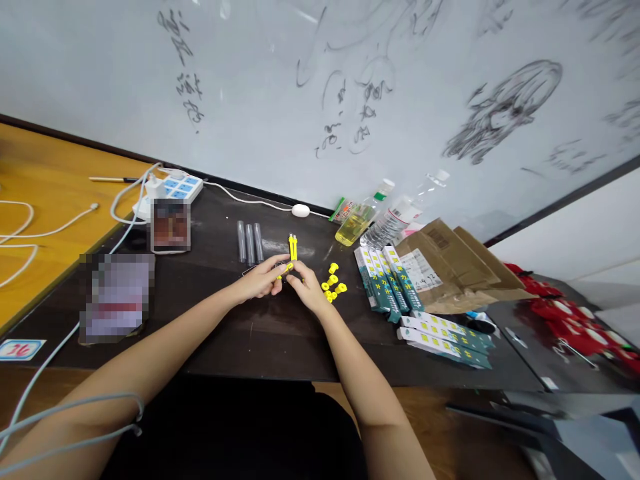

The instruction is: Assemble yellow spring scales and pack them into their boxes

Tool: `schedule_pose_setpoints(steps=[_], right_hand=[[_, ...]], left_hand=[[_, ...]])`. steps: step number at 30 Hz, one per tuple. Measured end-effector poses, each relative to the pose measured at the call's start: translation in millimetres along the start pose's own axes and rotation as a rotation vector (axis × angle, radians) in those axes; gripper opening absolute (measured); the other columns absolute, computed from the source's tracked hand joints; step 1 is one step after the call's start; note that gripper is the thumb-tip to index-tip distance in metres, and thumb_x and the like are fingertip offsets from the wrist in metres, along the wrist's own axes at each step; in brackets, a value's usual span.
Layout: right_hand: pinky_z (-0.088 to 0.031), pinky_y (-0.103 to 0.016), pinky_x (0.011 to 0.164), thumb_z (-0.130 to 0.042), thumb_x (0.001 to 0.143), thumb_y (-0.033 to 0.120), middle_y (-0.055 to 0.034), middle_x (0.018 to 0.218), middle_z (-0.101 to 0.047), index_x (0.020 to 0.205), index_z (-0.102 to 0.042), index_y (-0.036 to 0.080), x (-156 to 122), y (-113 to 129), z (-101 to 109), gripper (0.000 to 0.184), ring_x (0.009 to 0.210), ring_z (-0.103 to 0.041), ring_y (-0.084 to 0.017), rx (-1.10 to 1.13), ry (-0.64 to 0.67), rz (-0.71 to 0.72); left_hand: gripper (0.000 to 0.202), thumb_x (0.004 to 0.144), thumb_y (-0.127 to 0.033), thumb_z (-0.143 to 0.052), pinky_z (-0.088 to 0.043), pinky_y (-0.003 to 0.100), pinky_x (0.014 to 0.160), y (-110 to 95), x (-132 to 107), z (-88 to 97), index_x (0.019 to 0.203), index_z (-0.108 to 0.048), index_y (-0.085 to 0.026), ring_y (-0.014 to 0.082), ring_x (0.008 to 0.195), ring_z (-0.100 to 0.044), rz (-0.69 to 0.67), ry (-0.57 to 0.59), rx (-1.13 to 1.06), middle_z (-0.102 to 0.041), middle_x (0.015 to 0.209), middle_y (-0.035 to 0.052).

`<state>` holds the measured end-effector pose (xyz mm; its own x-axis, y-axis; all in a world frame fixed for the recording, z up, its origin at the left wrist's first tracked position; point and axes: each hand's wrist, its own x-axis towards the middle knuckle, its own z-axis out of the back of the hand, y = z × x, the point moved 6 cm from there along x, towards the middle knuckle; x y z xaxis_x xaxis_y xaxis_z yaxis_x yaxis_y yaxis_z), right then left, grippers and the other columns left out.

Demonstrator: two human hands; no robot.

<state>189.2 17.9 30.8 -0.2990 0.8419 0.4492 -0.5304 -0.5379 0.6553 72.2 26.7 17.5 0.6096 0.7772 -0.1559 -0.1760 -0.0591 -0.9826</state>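
Observation:
My left hand [259,280] is closed, its thumb and fingers pinching a small yellow plastic piece [286,270]. From the other side, my right hand [307,288] closes on the same piece, and the fingers hide part of it. Just beyond my fingertips lie slim yellow sticks [293,248] with pale tips. Clear plastic tubes [250,243] lie side by side on the dark table [225,347], ahead of my left hand. Several yellow spool-shaped caps [333,269] are scattered to the right of my right hand.
Green-and-white boxes [383,283] lie at right before an opened cardboard box [440,260]. Behind them lean a yellow-liquid bottle [357,223] and a water bottle [395,220]. A power strip [183,187], cables and two blurred items are at left. A whiteboard [250,100] bounds the back.

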Motion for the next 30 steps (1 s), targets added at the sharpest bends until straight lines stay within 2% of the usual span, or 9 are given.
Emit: schedule_pose_setpoints(steps=[3,6,8,10,12,15,19,23,30], right_hand=[[-0.046,-0.030,0.076,-0.041,0.088,0.027,-0.0016,0.079,-0.057,0.082,-0.053,0.020,0,-6,-1,0.015,0.077,-0.055,-0.016,-0.043,0.018,-0.054],[-0.045,-0.033,0.082,-0.037,0.089,0.023,-0.0032,0.082,-0.059,0.085,-0.054,0.021,-1,-10,5,0.018,0.083,-0.055,-0.018,-0.178,0.003,-0.074],[-0.043,-0.036,0.089,-0.038,0.084,0.017,-0.0057,0.096,-0.060,0.100,-0.055,0.021,-1,-8,9,0.023,0.094,-0.055,-0.020,-0.208,-0.026,-0.056],[-0.041,-0.038,0.097,-0.040,0.078,0.012,-0.0083,0.112,-0.057,0.119,-0.048,0.020,-2,-3,11,0.042,0.106,-0.052,-0.020,-0.173,-0.042,-0.008],[-0.039,-0.039,0.100,-0.042,0.074,0.010,-0.0096,0.120,-0.053,0.125,-0.044,0.021,-3,5,8,0.052,0.113,-0.050,-0.020,-0.133,-0.036,0.045],[-0.040,-0.040,0.099,-0.051,0.075,0.015,-0.0089,0.114,-0.055,0.110,-0.055,0.021,-3,15,1,0.036,0.112,-0.051,-0.022,-0.098,-0.017,0.086],[-0.045,-0.033,0.088,-0.056,0.082,0.024,-0.0034,0.088,-0.063,0.086,-0.060,0.020,-4,18,-8,0.007,0.089,-0.058,-0.017,0.027,0.078,0.055],[-0.046,-0.028,0.075,-0.058,0.083,0.032,-0.0004,0.080,-0.065,0.082,-0.059,0.019,-3,6,-5,0.013,0.076,-0.060,-0.014,0.185,0.103,-0.084],[-0.045,-0.024,0.059,-0.067,0.076,0.035,0.0023,0.070,-0.060,0.082,-0.060,0.019,-3,-10,6,0.018,0.058,-0.054,-0.010,0.326,0.079,-0.215]], left_hand=[[0.054,0.094,-0.043,-0.034,-0.016,0.017,0.035,1,1,3.3,0.143,-0.028,-0.023,0.0055,0.033,-0.025,0.002,-0.019,-0.011,-0.044,0.048,-0.0071],[0.052,0.093,-0.033,-0.027,-0.016,0.017,0.036,2,3,3.2,0.144,-0.024,-0.024,0.0059,0.033,-0.025,0.010,0.016,-0.057,-0.047,0.051,-0.0065],[0.055,0.090,-0.023,-0.025,-0.017,0.016,0.036,5,5,2.5,0.145,-0.021,-0.025,0.0059,0.034,-0.026,0.019,0.041,-0.067,-0.049,0.053,-0.0064],[0.058,0.087,-0.019,-0.027,-0.020,0.016,0.037,7,6,3.0,0.144,-0.020,-0.025,0.0058,0.036,-0.028,0.008,0.045,-0.032,-0.050,0.055,-0.0068],[0.059,0.086,-0.019,-0.030,-0.025,0.016,0.039,8,7,5.4,0.144,-0.019,-0.024,0.0059,0.039,-0.033,-0.034,0.021,0.032,-0.051,0.058,-0.0068],[0.064,0.086,-0.023,-0.039,-0.031,0.017,0.042,9,8,10.2,0.146,-0.014,-0.021,0.0065,0.044,-0.040,-0.107,-0.012,0.114,-0.054,0.061,-0.0061],[0.072,0.086,-0.035,-0.052,-0.034,0.018,0.044,8,9,12.8,0.146,-0.017,-0.017,0.0076,0.046,-0.044,-0.148,0.033,0.155,-0.055,0.060,-0.0053],[0.068,0.086,-0.043,-0.053,-0.032,0.018,0.042,5,8,18.9,0.143,-0.028,-0.016,0.0068,0.042,-0.041,-0.142,0.016,0.162,-0.057,0.059,-0.0040],[0.050,0.084,-0.037,-0.057,-0.030,0.017,0.038,0,7,27.1,0.128,-0.048,-0.015,0.0061,0.038,-0.042,-0.117,0.024,0.081,-0.059,0.055,-0.0025]])
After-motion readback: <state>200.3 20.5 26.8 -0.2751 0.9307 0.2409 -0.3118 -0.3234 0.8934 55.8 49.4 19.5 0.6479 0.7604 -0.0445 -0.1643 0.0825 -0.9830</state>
